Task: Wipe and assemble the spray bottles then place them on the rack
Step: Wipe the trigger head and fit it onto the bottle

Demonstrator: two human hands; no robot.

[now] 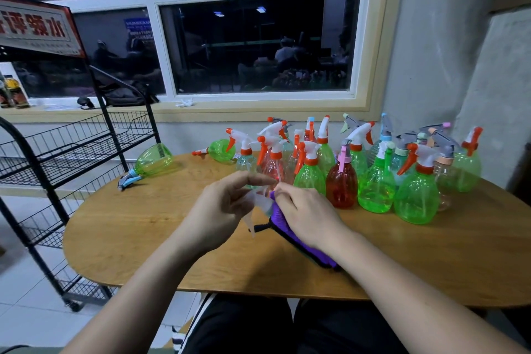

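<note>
One white spray head (260, 204) is held between the two hands above the middle of the desk (138, 227), closer to its near edge than its far one. The left hand (221, 210) pinches it with curled fingers. The right hand (304, 213) meets it from the other side and grips a purple cloth (290, 236) pressed against the head, with the cloth's tail trailing onto the desk. The head is tilted, its thin tube pointing down toward the near edge. Wiping looks like the step in hand.

The bottles (373, 181) it would likely screw onto stand crowded toward the far right corner, just beyond the right hand, so that hand is nearer them. Which one lacks a head I cannot tell. A green bottle (153, 159) lies on its side near the far left edge. The black wire rack (71, 149) stands off the left edge, on the left hand's side. Behind the desk are a dark window (258, 43) and a grey wall (431, 52).
</note>
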